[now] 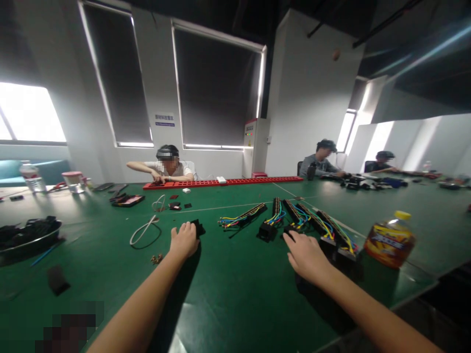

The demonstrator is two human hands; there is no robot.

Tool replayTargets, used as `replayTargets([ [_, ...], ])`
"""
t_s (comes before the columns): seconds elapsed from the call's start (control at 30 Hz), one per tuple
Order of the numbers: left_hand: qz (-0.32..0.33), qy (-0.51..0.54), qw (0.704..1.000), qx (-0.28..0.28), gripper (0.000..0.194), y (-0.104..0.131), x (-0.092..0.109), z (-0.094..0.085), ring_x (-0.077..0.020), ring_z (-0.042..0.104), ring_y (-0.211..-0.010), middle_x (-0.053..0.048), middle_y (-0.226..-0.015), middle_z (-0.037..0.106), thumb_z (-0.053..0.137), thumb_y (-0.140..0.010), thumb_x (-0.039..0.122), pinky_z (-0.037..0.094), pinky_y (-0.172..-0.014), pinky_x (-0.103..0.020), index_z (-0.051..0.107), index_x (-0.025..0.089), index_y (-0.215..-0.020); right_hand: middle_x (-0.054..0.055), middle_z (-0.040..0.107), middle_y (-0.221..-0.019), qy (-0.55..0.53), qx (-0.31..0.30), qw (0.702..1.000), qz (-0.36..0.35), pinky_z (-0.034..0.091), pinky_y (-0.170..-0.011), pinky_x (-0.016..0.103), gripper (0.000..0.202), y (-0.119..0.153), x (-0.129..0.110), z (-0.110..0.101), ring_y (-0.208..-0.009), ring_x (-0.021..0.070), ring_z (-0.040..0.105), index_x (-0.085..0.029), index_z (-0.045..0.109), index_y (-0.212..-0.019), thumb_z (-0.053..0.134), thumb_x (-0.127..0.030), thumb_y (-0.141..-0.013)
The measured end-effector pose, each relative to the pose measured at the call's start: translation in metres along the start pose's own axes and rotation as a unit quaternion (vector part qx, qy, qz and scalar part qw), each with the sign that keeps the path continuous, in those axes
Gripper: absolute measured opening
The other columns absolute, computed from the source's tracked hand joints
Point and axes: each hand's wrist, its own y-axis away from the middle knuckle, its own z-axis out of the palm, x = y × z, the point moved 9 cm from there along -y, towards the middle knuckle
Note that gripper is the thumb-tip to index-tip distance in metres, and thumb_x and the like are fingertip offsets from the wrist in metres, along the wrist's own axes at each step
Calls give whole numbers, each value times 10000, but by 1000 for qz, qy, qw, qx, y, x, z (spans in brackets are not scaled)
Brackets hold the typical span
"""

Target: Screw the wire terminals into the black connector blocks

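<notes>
Left hand: the person's left hand (pixel 184 239) has its fingers bent over a small black part (pixel 199 227) on the green bench (pixel 228 289); whether it grips the part cannot be told.
Right hand: the right hand (pixel 304 252) reaches among the wired strips with its fingertips at a black block (pixel 288 230); whether they close on it is unclear.
Wired strips: several long dark strips (pixel 292 211) with yellow, blue and red wires fan out ahead of the right hand, mostly ending in black blocks.
Loose-wired strip: the leftmost strip (pixel 247 214) lies between the hands, its wire ends spread towards the left.
Bottle: an orange drink bottle (pixel 390 242) with a yellow cap stands right of the strips.
Cable: a white cable (pixel 142 230) lies looped left of the left hand.
Far side: a co-worker (pixel 180 169) leans over a red slotted rail (pixel 253 181).
</notes>
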Motion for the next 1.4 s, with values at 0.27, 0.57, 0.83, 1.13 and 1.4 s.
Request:
replayTargets([
  [0.27, -13, 50, 998, -21, 640, 129, 33, -35, -357, 346, -1407, -192, -1497, 448, 708, -780, 303, 31, -1179, -599, 494, 195, -1374, 141, 331, -1576, -54, -14, 992, -110, 253, -1160, 501, 544, -166, -96, 24, -1424, 298, 315, -156, 373, -1482, 520, -233, -964],
  [0.57, -65, 111, 992, 2, 746, 239, 13, -41, -369, 274, -1468, -56, -1584, 344, 666, -788, 298, 85, -1195, -616, 409, 335, -1487, 110, 580, -1304, -32, -127, 988, -82, 516, -935, 495, 375, -210, -117, 85, -1125, 266, 597, -170, 576, -1263, 624, -347, -936],
  [0.83, -105, 80, 991, 26, 707, 255, -21, -47, -366, 236, -1480, -81, -1594, 312, 595, -842, 376, 53, -1176, -630, 386, 281, -1511, 102, 611, -1239, -26, -135, 984, -116, 548, -876, 445, 340, -187, -140, 77, -1048, 237, 628, -164, 593, -1226, 622, -345, -939],
  [1.13, -115, 7, 991, 73, 680, 254, -43, -46, -355, 236, -1474, -148, -1597, 291, 507, -882, 427, 80, -1170, -597, 408, 154, -1497, 106, 600, -1263, -48, -77, 984, -155, 535, -903, 466, 351, -106, -199, 38, -1081, 248, 616, -167, 585, -1243, 616, -345, -942],
  [1.4, -100, -22, 985, 136, 606, 259, -38, -57, -330, 292, -1446, -205, -1560, 353, 443, -929, 362, 113, -1156, -590, 431, 83, -1466, 101, 595, -1277, -92, -66, 982, -149, 535, -906, 470, 344, -64, -227, 22, -1089, 248, 613, -181, 581, -1251, 605, -343, -949],
])
